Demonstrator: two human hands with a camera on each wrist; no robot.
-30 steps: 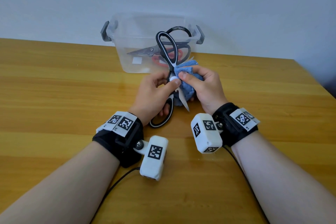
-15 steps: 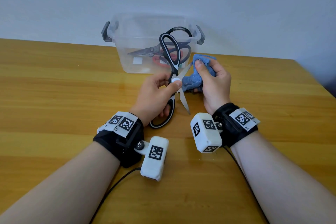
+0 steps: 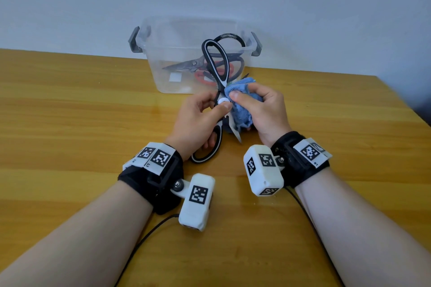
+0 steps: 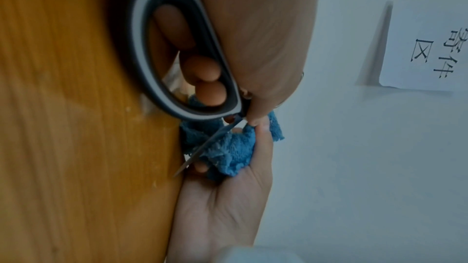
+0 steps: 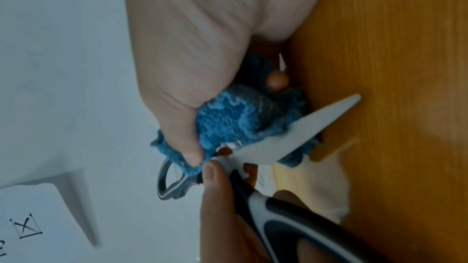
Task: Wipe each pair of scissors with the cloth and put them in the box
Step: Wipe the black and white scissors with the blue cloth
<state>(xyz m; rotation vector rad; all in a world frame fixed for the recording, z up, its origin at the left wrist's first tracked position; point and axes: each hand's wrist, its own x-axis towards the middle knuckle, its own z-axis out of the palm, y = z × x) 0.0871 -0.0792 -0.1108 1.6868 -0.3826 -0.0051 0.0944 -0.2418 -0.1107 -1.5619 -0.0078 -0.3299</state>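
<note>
My left hand grips black-and-white scissors spread wide, fingers through the lower loop, thumb on the white pivot. One blade points toward me. My right hand clutches a bunched blue cloth against the blades just beside the pivot; the cloth covers the other blade. The clear plastic box with grey latches stands behind, with steel scissors and red-handled scissors inside.
The wooden table stretches left and right of the hands, its right edge running off at the far right. A pale wall stands right behind the box. A black cable trails from the left wrist camera toward me.
My right hand drew the cloth up and away from the scissors, then came back down; now it presses the cloth against the blades by the pivot again. The left hand has held still.
</note>
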